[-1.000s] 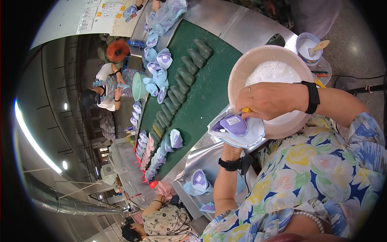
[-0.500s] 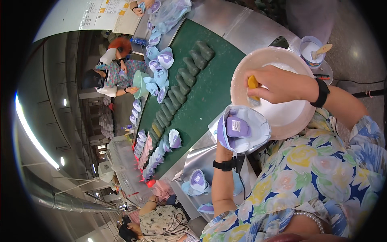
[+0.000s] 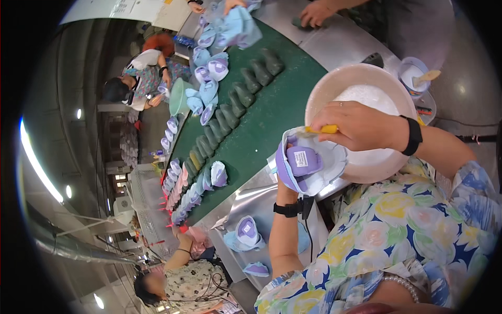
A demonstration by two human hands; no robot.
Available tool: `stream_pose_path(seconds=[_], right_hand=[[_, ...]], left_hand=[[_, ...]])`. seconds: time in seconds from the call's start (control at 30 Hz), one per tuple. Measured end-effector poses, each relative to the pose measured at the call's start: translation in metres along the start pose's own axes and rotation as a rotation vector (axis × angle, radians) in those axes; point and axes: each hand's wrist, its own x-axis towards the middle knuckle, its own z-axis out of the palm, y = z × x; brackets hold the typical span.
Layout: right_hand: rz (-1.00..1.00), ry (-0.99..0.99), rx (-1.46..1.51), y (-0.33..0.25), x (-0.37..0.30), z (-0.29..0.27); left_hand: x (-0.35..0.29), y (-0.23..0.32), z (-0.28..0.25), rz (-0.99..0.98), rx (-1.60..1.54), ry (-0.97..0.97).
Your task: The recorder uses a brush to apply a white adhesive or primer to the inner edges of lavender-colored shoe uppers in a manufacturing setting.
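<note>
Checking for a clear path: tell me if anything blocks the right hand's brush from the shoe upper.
Nothing visible does: the right hand holds the yellow brush with its bristles at the rim of the shoe upper.

white label on purple upper: print too small to read. second upper: similar label, likewise. wall sheet: marks illegible.

We have brought the brush from the basin to the shoe; a co-worker's hand has appeared up top.
</note>
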Motion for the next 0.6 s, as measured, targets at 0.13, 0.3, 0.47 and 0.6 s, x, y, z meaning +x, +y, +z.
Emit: stream_pose_path(seconds=[0.13,0.3,0.47,0.6], right_hand=[[0.304,-0.039,0.021,-0.002,-0.002,0.002],[0.500,0.125,0.077,0.001,-0.026,-0.014],[0.694,0.147,0.254,0.005,-0.054,-0.017],[0.809,0.102,0.294,0.001,-0.056,-0.020]], left_hand=[[0.004,-0.003,-0.036,0.212,-0.033,0.201],[0.016,0.019,-0.168,0.394,0.252,0.390],[0.047,0.059,-0.242,0.461,0.092,0.507],[0.054,0.071,-0.326,0.567,0.102,0.955]])
